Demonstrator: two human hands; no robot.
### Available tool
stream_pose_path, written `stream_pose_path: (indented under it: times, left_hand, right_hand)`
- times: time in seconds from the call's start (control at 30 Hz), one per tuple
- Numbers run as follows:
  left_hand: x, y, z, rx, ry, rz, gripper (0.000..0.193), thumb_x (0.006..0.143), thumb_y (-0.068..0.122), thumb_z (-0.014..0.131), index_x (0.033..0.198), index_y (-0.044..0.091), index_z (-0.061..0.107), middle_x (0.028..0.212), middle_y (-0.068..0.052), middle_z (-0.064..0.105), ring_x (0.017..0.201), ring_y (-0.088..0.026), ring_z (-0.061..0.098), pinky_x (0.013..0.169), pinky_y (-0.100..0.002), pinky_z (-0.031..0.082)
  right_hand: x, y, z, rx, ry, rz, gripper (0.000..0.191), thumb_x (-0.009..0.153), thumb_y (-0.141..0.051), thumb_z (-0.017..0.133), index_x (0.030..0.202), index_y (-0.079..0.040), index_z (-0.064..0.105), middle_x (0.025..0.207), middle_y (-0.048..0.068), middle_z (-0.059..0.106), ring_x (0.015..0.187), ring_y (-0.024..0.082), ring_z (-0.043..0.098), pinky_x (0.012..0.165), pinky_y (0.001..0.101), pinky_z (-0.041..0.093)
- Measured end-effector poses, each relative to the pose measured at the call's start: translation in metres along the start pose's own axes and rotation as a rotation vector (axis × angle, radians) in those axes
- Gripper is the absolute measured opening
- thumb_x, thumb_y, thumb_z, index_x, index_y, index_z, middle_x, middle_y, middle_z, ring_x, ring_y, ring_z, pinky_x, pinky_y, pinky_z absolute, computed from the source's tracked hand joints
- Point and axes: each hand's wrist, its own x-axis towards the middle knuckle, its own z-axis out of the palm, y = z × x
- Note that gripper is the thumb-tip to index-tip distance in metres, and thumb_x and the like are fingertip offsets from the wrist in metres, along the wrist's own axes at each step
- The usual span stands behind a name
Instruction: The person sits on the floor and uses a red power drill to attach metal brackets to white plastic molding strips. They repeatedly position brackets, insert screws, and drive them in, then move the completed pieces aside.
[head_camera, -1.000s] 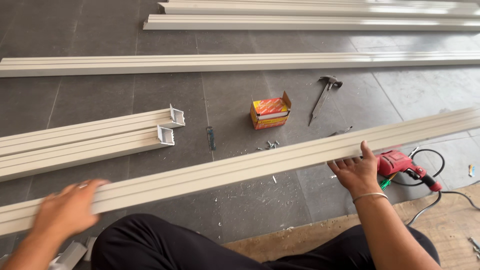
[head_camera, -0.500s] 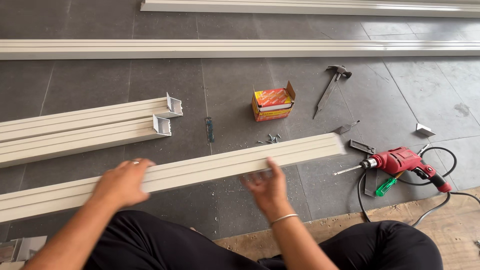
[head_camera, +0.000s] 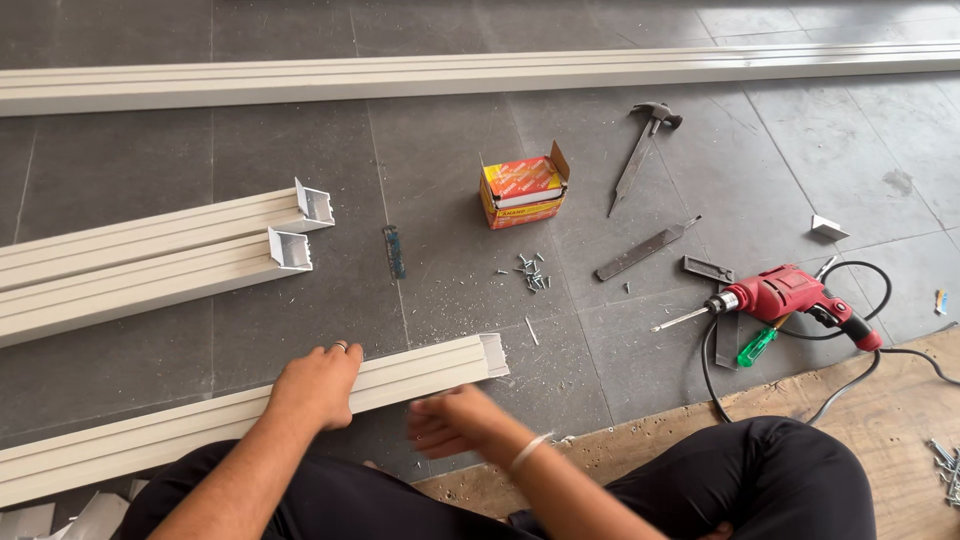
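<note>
A long cream channel profile (head_camera: 420, 368) lies across the grey tiled floor in front of my crossed legs, its cut end at the right. My left hand (head_camera: 315, 385) rests on top of it, fingers curled over its far edge, a ring on one finger. Just below the profile's right end hovers my right hand (head_camera: 452, 425), blurred, fingers loosely apart, holding nothing, a bracelet on the wrist.
Two more cream profiles (head_camera: 160, 255) lie at the left, another long one (head_camera: 480, 72) across the back. An orange screw box (head_camera: 522, 187), loose screws (head_camera: 532, 272), a hammer (head_camera: 642, 140), a flat file (head_camera: 645, 249), a red drill (head_camera: 790, 298) with cable and a green screwdriver (head_camera: 757, 347) lie right.
The profile has slid further left, its cut end now near my knees. My left hand stays on it; my right hand has come off it and hangs just below.
</note>
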Motion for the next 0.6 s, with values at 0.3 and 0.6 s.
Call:
stream_pose_path:
  times: [0.3,0.6]
  left_hand:
    - [0.018,0.027,-0.006,0.123,0.005,0.068,0.057,0.071,0.011,0.08,0.121,0.007,0.053,0.123,-0.009,0.06,0.113,-0.026,0.065,0.083,-0.039,0.062]
    - [0.027,0.029,-0.01,0.14,0.022,0.028,0.056,0.073,0.013,0.081,0.121,0.008,0.053,0.123,-0.007,0.059,0.114,-0.021,0.064,0.082,-0.038,0.063]
  right_hand:
    - [0.003,-0.047,-0.148,-0.808,0.793,-0.418,0.037,0.081,-0.039,0.081,0.102,-0.009,0.078,0.099,0.01,0.079,0.092,0.025,0.075,0.086,0.0383,0.059]
    - [0.012,-0.061,-0.153,-1.312,0.71,-0.281,0.027,0.093,-0.035,0.063,0.1,-0.013,0.077,0.094,0.01,0.077,0.084,0.025,0.076,0.077,0.04,0.061]
